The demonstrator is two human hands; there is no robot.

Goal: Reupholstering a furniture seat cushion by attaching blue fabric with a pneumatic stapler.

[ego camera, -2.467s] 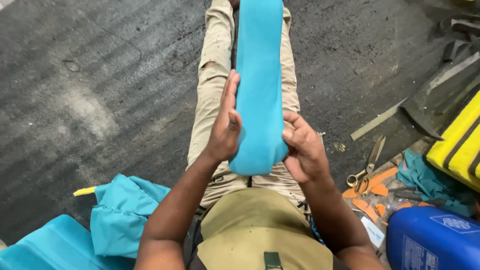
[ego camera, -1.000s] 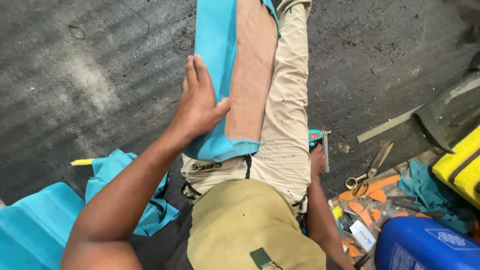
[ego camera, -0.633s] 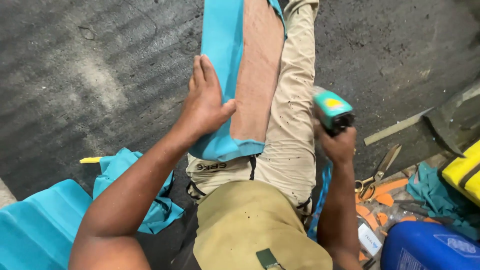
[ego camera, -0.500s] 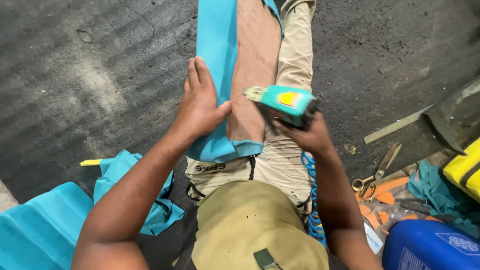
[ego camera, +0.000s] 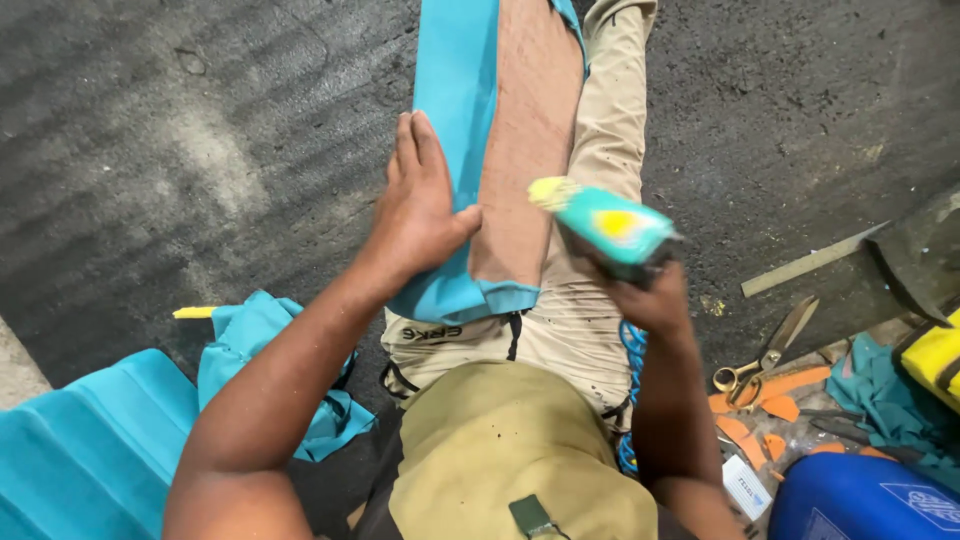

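Seen from the head camera, the person sits on a dark floor (ego camera: 200,120) with legs in tan trousers (ego camera: 610,130) stretched out ahead. Across the lap lies a long panel (ego camera: 525,120), brown on its bare face, with teal fabric (ego camera: 455,90) wrapped over its left edge and folded around its near end. The left hand (ego camera: 420,210) lies flat on that teal strip, fingers straight and together, thumb spread toward the brown face, pressing down rather than gripping. The right hand (ego camera: 650,295) is wrapped tight around a teal tool with a yellow patch (ego camera: 605,228), blurred, held just above the panel's right edge; a blue coiled hose (ego camera: 632,350) runs down beside the wrist. More teal fabric pieces (ego camera: 270,360) lie on the floor to the left. To the right are scissors (ego camera: 765,355), orange scraps (ego camera: 760,405), a metal ruler (ego camera: 810,262) and a blue canister (ego camera: 860,500).
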